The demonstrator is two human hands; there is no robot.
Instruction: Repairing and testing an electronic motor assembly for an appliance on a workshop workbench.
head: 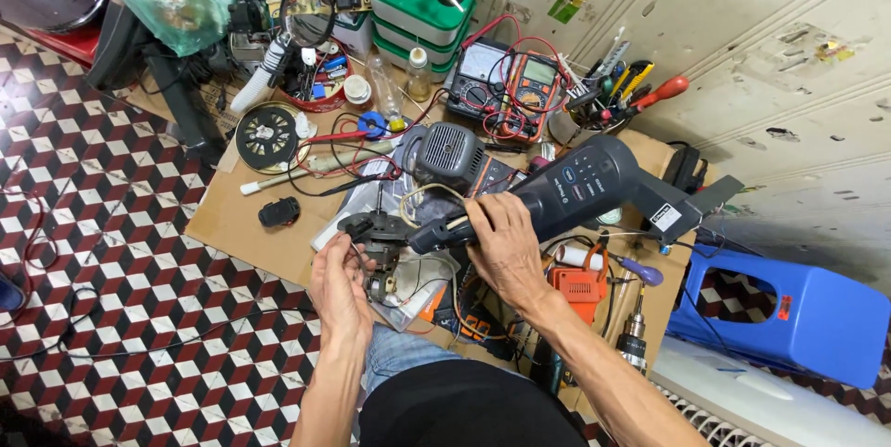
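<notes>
Dark clothing at the bottom centre of the frame lies closest, and both forearms reach up from it over the cluttered cardboard worktop (232, 224). At centre frame the right hand (506, 247) is clamped around the narrow neck of a dark grey appliance body (580, 189) with a panel of buttons. Lower and to the left, the left hand (342, 291) has its fingers closed on a small motor assembly (376, 243) at the appliance's open end, with thin wires trailing from it.

Judging by how things lie, the work is partway: the housing is already opened at its lower-left end and the motor part sits outside it, wires exposed, not refitted or fully freed. A black grille cover (450, 157) lies just beside it, and a round black disc (267, 136) sits well apart at upper left.

The appliance's long axis runs diagonally, from lower left at the hands to upper right, its broad end pointing toward the wall. Two multimeters (506, 85) stand behind, at upper centre.
</notes>
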